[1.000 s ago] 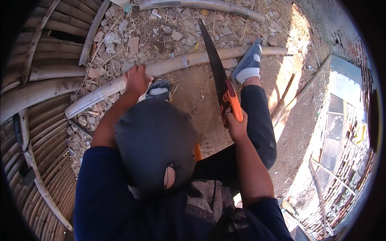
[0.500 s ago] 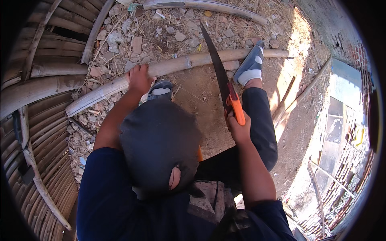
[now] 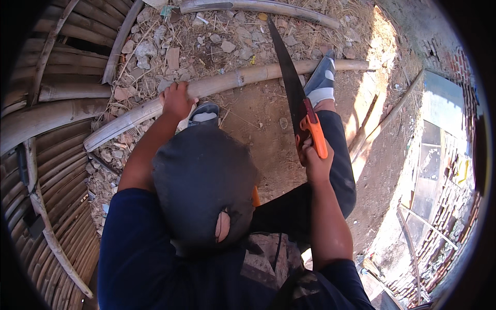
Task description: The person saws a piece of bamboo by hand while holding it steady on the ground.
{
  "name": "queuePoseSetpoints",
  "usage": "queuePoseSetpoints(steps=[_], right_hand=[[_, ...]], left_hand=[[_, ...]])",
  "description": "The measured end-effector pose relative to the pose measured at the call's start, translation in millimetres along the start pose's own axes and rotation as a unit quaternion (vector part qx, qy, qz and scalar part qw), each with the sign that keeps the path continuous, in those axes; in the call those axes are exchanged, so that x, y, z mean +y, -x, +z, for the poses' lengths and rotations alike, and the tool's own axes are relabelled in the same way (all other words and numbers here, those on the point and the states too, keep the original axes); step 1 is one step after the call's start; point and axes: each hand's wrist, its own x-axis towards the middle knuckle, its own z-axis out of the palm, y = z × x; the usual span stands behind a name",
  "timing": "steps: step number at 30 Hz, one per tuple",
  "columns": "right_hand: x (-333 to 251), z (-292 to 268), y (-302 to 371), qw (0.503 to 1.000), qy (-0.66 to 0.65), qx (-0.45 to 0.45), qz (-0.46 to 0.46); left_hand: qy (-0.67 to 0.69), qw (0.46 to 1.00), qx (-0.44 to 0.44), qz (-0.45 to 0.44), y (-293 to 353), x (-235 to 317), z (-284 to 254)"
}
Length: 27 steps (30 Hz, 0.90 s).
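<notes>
A long bamboo pole point(image 3: 258, 74) lies slantwise across the ground in front of me. My left hand point(image 3: 177, 100) grips it left of its middle, with the fingers over its far side. My right hand point(image 3: 319, 160) is closed round the orange handle of a handsaw point(image 3: 287, 67). The saw's dark blade points up and slightly left, passing over the pole in the picture; whether it touches the pole I cannot tell. My right shoe point(image 3: 321, 77) overlaps the pole right of the blade, and my left shoe point(image 3: 205, 112) is just below it, near my left hand.
My bent left knee point(image 3: 201, 186), in dark torn trousers, blocks much of the near middle. Another bamboo piece point(image 3: 258, 6) lies at the far edge among stones and straw. A bamboo slat wall point(image 3: 57, 191) rises at left, a brick wall point(image 3: 444, 217) at right.
My right hand has moved right and slightly nearer, carrying the saw. The blade has shifted right along the pole, its tip higher. My left hand stays on the pole.
</notes>
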Motion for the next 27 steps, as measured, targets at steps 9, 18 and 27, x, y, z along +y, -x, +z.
queuePoseSetpoints(steps=[9,18,27], right_hand=[[-6.9,-56.6,69.0,0.998,-0.058,0.034,-0.005],[-17.4,-41.0,99.2,0.999,-0.046,0.027,0.009],[-26.0,-26.7,127.5,1.000,-0.016,0.009,0.000]], left_hand=[[-0.006,0.999,0.023,0.048,12.5,-1.1,0.1],[-0.022,0.998,-0.054,0.017,3.7,-6.2,-28.5],[0.006,0.989,-0.146,-0.003,-2.5,-12.6,-45.8]])
